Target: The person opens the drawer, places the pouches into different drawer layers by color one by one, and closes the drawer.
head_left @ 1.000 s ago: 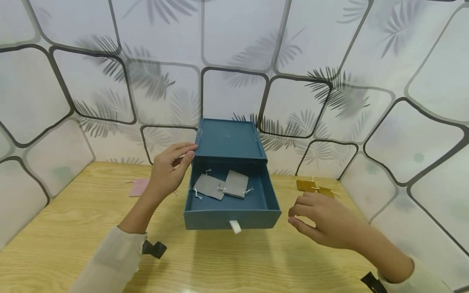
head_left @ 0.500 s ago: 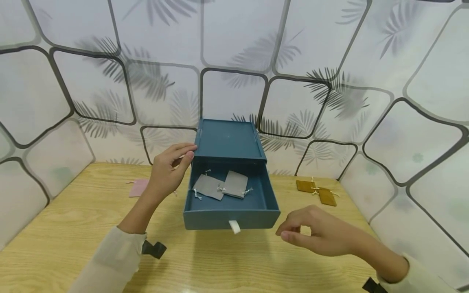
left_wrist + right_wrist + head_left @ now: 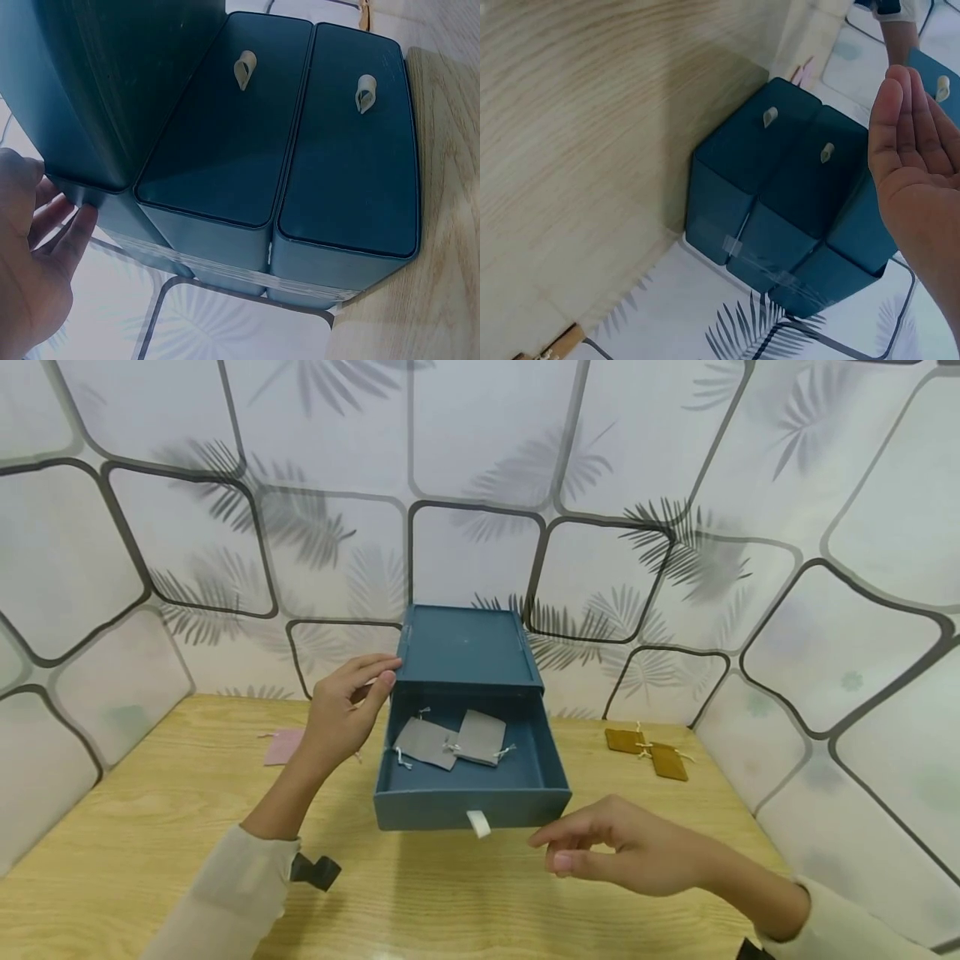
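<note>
A blue drawer unit (image 3: 467, 647) stands on the wooden table, its top drawer (image 3: 525, 807) pulled out. Two grey drawstring pouches (image 3: 427, 743) lie inside, partly overlapping. A white pull tab (image 3: 477, 823) hangs from the drawer front. My left hand (image 3: 343, 710) touches the unit's upper left side with its fingertips; the left wrist view shows these fingers (image 3: 75, 232) against the casing. My right hand (image 3: 630, 850), holding nothing, is just below the drawer's front right corner, fingers pointing left. Two lower drawers (image 3: 349, 165) are closed, each with its own tab.
Two mustard-coloured pouches (image 3: 667, 762) lie on the table at the right. A pink pouch (image 3: 282, 747) lies at the left, partly behind my left forearm. A patterned backdrop (image 3: 480, 560) rises behind the unit and along both sides.
My right hand has moved left and down from near the mustard pouches to below the drawer's front corner, uncovering the nearer pouch. My left hand and the drawer have stayed in place.
</note>
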`<action>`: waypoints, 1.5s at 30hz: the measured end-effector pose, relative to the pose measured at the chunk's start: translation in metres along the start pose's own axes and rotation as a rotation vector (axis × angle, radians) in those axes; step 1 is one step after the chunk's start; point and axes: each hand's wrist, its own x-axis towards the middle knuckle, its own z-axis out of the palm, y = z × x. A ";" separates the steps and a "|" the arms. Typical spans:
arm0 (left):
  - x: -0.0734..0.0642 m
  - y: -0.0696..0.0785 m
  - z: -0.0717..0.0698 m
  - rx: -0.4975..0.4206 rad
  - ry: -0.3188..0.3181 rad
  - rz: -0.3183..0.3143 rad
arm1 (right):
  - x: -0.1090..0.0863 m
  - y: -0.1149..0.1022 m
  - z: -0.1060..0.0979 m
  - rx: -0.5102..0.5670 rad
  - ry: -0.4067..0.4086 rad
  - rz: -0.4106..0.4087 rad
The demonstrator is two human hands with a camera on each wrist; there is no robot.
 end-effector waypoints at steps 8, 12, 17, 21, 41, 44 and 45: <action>-0.001 0.001 0.000 0.014 -0.009 0.005 | 0.010 0.012 0.017 0.284 -0.038 -0.029; 0.000 0.002 -0.001 0.022 -0.016 -0.002 | 0.015 0.017 0.025 0.366 -0.047 -0.019; 0.000 0.002 -0.002 0.024 -0.015 -0.010 | 0.021 0.020 0.032 0.390 -0.048 -0.011; 0.000 0.001 -0.001 0.018 -0.010 -0.008 | 0.025 0.019 0.037 0.405 -0.040 0.004; 0.001 0.005 0.001 -0.003 -0.004 -0.008 | 0.045 0.013 0.049 0.470 0.026 0.096; 0.001 0.006 0.000 -0.004 -0.003 -0.006 | 0.048 0.011 0.051 0.505 0.024 0.106; 0.001 0.006 0.000 -0.003 -0.002 -0.006 | 0.049 0.011 0.051 0.517 0.025 0.098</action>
